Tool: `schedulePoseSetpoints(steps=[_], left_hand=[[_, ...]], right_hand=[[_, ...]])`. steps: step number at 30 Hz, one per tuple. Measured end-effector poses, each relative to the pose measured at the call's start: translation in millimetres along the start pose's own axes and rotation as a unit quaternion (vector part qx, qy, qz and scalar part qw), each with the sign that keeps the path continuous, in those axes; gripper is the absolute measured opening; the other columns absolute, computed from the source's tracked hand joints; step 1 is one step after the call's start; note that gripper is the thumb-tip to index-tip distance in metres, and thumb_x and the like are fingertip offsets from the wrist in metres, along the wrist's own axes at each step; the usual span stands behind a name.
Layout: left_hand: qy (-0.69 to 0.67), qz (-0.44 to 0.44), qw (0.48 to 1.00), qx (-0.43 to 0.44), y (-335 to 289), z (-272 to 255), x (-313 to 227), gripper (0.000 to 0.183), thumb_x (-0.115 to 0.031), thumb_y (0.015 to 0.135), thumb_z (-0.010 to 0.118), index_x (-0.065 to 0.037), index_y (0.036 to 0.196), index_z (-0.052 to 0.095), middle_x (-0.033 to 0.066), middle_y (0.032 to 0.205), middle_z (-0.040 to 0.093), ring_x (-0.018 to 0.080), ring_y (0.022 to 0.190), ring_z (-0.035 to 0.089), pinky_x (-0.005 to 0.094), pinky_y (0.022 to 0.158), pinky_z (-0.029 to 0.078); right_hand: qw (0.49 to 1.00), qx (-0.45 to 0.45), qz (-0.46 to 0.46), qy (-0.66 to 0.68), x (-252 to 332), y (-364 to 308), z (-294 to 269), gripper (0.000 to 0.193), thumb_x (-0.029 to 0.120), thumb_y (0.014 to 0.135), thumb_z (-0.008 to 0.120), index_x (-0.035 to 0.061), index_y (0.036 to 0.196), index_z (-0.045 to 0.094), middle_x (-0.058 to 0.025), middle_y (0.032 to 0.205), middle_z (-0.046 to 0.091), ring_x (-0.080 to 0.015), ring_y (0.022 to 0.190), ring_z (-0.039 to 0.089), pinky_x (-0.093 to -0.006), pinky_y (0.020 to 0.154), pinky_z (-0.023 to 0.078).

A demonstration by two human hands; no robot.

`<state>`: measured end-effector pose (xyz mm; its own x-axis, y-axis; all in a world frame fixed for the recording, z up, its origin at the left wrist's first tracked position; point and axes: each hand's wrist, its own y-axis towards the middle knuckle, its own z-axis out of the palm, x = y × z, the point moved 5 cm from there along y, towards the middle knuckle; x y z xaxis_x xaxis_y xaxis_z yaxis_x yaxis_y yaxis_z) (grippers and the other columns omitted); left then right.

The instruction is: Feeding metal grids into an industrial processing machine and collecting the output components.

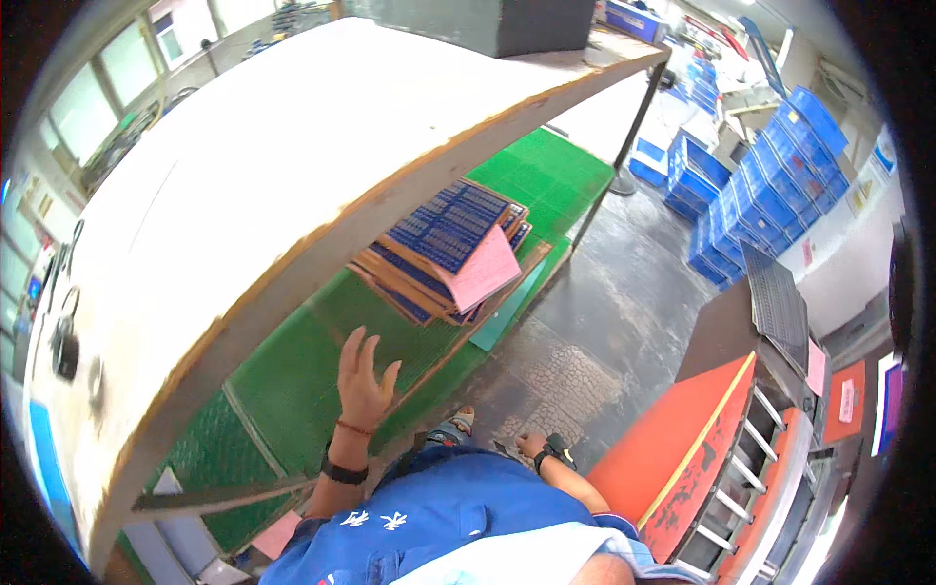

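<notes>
My left hand (pixel 363 382) is held out over the green lower shelf (pixel 292 346), with fingers and thumb spread and nothing in them. Just beyond it sits an uneven stack of blue panels (pixel 447 226) with brown edges, marked with rows of pale pattern. A pink sheet (pixel 486 270) lies tilted on the stack's near right side. My right hand (pixel 531 445) hangs low by my body, small in view. Its fingers look loosely curled, and I see nothing in them. Both wrists wear dark bands.
Above the shelf juts a white tabletop (pixel 263 127) with a worn wooden edge, bearing a dark box (pixel 541 27). Blue crates (pixel 770 185) are piled at the far right. An orange-red panel (pixel 673 439) and a white-runged rack (pixel 749 473) stand close on my right. Dark floor (pixel 624 292) lies between.
</notes>
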<state>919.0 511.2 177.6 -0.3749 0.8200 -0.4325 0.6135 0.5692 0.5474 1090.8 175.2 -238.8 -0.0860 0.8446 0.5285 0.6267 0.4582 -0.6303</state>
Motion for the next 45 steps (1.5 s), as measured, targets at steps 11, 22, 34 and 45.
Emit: schedulePoseSetpoints(steps=[11, 22, 34, 45], left_hand=[[-0.060, 0.146, 0.964, 0.212, 133.5, 171.1, -23.4, 0.050, -0.019, 0.074, 0.065, 0.001, 0.116, 0.044, 0.0219, 0.126, 0.039, 0.0381, 0.119, 0.036, 0.0433, 0.098, 0.033], [-0.020, 0.140, 0.954, 0.263, 226.3, 293.6, -36.4, 0.053, -0.019, 0.071, 0.065, 0.002, 0.115, 0.046, 0.0231, 0.125, 0.041, 0.0363, 0.120, 0.036, 0.0394, 0.101, 0.031], [0.056, 0.076, 0.954, 0.285, 309.6, 424.5, -68.4, 0.061, -0.023, 0.071, 0.067, 0.003, 0.120, 0.043, 0.0210, 0.130, 0.038, 0.0338, 0.122, 0.034, 0.0374, 0.102, 0.031], [0.246, -0.027, 0.859, 0.449, 319.2, 470.0, -44.3, 0.055, -0.024, 0.084, 0.056, -0.009, 0.132, 0.033, 0.0092, 0.141, 0.024, 0.0307, 0.132, 0.018, 0.0433, 0.106, 0.027]], right_hand=[[0.978, -0.129, 0.124, 0.106, -59.4, -10.0, -48.6, 0.019, 0.020, 0.075, 0.062, 0.0013, 0.076, 0.067, -0.0079, 0.062, 0.063, -0.0171, 0.054, 0.062, -0.0294, 0.052, 0.050], [0.938, -0.231, 0.178, 0.186, -121.1, -10.5, -59.7, 0.018, 0.015, 0.075, 0.064, -0.0022, 0.071, 0.065, -0.0100, 0.060, 0.062, -0.0163, 0.049, 0.059, -0.0300, 0.046, 0.048], [0.902, -0.154, 0.205, 0.346, -143.9, 78.0, -249.3, 0.015, 0.011, 0.080, 0.055, -0.0010, 0.075, 0.063, -0.0105, 0.066, 0.062, -0.0186, 0.053, 0.061, -0.0308, 0.047, 0.049], [0.977, -0.161, 0.117, 0.077, -185.6, 116.2, -308.8, 0.022, 0.023, 0.070, 0.057, 0.0041, 0.065, 0.067, -0.0098, 0.067, 0.065, -0.0214, 0.059, 0.062, -0.0352, 0.059, 0.049]])
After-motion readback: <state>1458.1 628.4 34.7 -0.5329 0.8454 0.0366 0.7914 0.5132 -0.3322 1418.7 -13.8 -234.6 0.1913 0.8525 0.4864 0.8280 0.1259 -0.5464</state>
